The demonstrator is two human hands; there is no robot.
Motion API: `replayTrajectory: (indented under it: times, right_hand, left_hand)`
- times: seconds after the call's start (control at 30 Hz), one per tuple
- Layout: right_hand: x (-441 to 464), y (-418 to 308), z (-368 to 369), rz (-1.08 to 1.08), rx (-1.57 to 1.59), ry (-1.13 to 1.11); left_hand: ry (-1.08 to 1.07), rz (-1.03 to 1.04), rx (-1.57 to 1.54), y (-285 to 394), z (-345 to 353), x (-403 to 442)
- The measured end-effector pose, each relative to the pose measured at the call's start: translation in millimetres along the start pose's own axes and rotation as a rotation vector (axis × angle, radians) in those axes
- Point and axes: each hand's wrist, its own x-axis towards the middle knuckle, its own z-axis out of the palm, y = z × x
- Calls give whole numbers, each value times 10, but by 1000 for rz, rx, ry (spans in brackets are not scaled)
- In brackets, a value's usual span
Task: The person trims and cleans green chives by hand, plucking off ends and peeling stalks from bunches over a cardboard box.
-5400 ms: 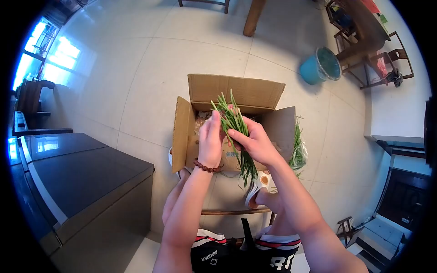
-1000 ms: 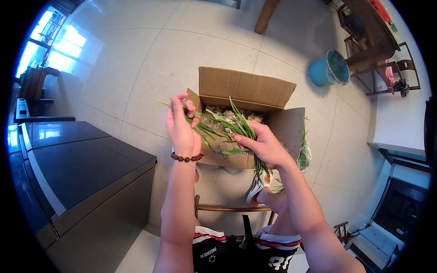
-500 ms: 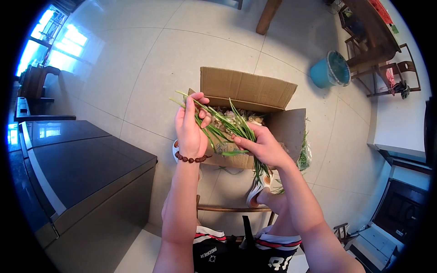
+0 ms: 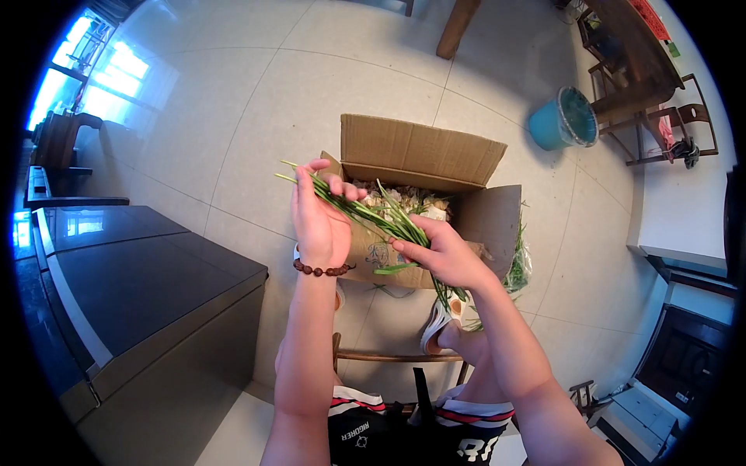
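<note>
A bunch of long, thin green chive-like stems is stretched between my hands, above an open cardboard box. My right hand is closed round the lower part, thumb on top, with the leafy ends hanging below it. At the other end, my left hand has its palm turned up and its fingers curled over the stems, whose tips stick out past the thumb. Dry, pale brown scraps lie inside the box. One flat green leaf juts out from the bunch beneath my right hand.
A clear plastic bag of greens stands against the box's right side. Farther right is a blue bucket with a liner. A dark cabinet takes up the left, and a wooden bar crosses near my legs.
My left hand has shifted slightly left, its fingers now lower over the stems. The bunch looks straighter and more gathered. My right hand keeps its hold, almost in place.
</note>
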Motion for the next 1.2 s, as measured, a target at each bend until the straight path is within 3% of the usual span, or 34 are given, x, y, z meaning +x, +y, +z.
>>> replayTrajectory:
  times: [0.1, 0.2, 0.37, 0.43, 0.47, 0.53, 0.63, 0.8, 0.97, 1.0, 1.03, 1.1, 1.13, 1.2]
  right_hand:
    - [-6, 56, -17, 1, 1, -21]
    - [-29, 12, -103, 19, -35, -38]
    - [-68, -38, -358, 111, 35, 49]
    - [-80, -127, -374, 101, 71, 84]
    - [-93, -190, -359, 122, 118, 113]
    - [-87, -212, -318, 143, 211, 104]
    - [-43, -131, -215, 27, 197, 4]
    - [-78, -231, -161, 145, 173, -3]
    - [-86, -159, -202, 139, 178, -23]
    - [-88, -141, -210, 134, 176, -30]
    - [-93, -144, -225, 134, 177, -29]
    - [-102, -151, -269, 146, 92, -10]
    - [-99, -130, -300, 146, 92, -10]
    - [-90, -74, -352, 71, 95, 29]
  left_hand:
    - [17, 8, -148, 87, -121, 47]
    - [168, 136, -237, 229, -121, 76]
    - [109, 173, -140, 350, -266, 93]
    - [106, 80, 269, 288, -228, 56]
    - [105, 79, 269, 220, -172, 31]
    - [0, -135, 586, 59, 47, -49]
    - [-91, -150, 514, -89, 149, -99]
    - [-103, -124, 438, -139, 28, -55]
    - [67, 131, 200, -63, -110, 64]
    - [244, 144, 247, 21, -27, 49]
    - [244, 144, 247, 47, -111, 85]
    - [200, 377, 99, 147, -244, 154]
    - [325, 392, 76, 191, -207, 167]
    - [346, 354, 67, 286, -49, 93]
